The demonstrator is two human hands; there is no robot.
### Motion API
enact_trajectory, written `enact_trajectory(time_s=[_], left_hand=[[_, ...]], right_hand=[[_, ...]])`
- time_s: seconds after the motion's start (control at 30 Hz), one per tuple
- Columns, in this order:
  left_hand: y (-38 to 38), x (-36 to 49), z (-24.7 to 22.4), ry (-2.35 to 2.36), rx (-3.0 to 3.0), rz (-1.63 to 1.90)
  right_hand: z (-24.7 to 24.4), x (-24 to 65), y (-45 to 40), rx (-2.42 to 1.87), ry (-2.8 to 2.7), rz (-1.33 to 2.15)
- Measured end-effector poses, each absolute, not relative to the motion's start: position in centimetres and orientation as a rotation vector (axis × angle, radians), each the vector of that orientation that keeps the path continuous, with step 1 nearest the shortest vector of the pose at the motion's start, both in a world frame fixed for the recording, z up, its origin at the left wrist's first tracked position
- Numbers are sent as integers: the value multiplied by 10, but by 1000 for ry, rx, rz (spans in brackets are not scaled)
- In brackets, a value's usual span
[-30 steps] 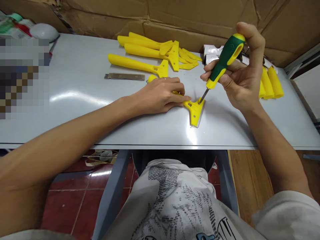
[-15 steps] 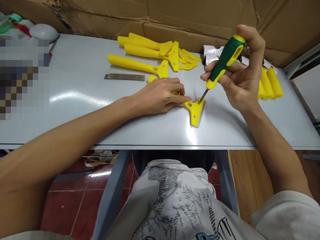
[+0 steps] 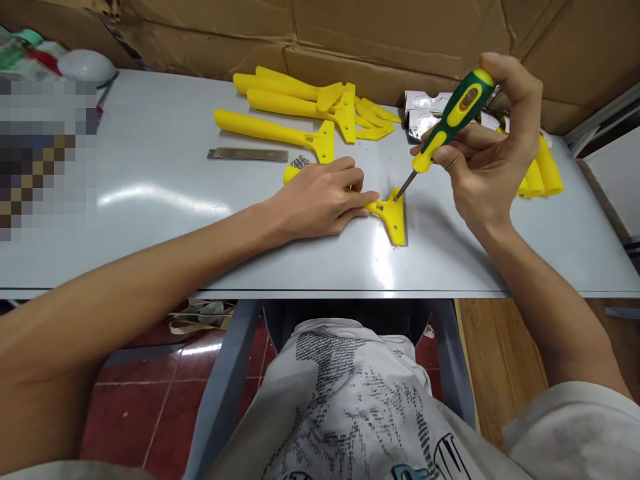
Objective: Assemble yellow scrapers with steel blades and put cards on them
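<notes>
My left hand is closed round the handle of a yellow scraper lying on the table, its head and thin metal blade edge pointing right. In my right hand is a green and yellow screwdriver, held at a slant with the index finger bent over its butt. The screwdriver's tip meets the upper screw spot on the scraper head; a second screw shows lower down. Behind my left hand sits a small heap of screws, beside another yellow scraper handle and a strip of metal blades.
More yellow scraper handles and small yellow pieces lie at the back by a cardboard wall. At right are black-and-white packages and yellow tubular ends. The grey table's front edge is near my body.
The scraper has turned slightly, its blade edge now more upright in view. My right hand has shifted a little right and the screwdriver has rotated. The screw heap is now uncovered.
</notes>
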State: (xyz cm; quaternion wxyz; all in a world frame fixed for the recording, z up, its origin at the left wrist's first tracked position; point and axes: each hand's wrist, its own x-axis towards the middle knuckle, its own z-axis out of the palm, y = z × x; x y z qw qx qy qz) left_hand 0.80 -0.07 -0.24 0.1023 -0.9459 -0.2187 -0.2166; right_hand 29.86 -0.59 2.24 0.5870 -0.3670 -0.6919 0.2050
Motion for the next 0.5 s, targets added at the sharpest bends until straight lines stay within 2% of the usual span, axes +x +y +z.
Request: enact_trajectory(time_s=[0.13,0.37,0.5], left_hand=[[-8,10,-2,-727,-2779,-619],[-7,11,-3,-550,-2675,-660],[-17,16,0,-610,-2620,-622]], right_hand=[[22,297,-9,-909,-1597,430],[37,301,-11,-922,-1666,621],[33,296,-19,-943,-1592,556]])
